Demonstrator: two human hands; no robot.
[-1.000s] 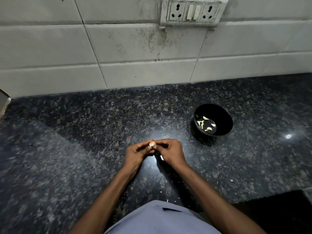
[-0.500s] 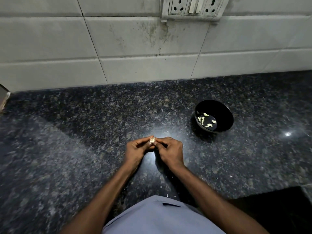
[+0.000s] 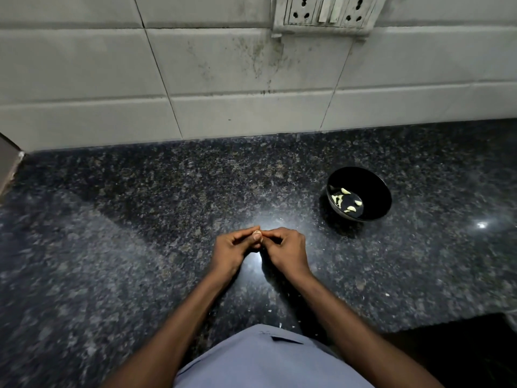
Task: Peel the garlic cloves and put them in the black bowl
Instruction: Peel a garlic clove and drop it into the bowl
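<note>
Two bare hands meet over a dark speckled granite countertop (image 3: 140,247). The left hand (image 3: 232,252) and right hand (image 3: 286,252) both have curled fingers pinching one small garlic clove (image 3: 256,235) between their fingertips. To the right and farther back, well apart from the hands, a black bowl (image 3: 375,191) holds several peeled cloves (image 3: 345,201). Behind are pale wall tiles (image 3: 223,65) and a socket panel (image 3: 324,12).
</note>
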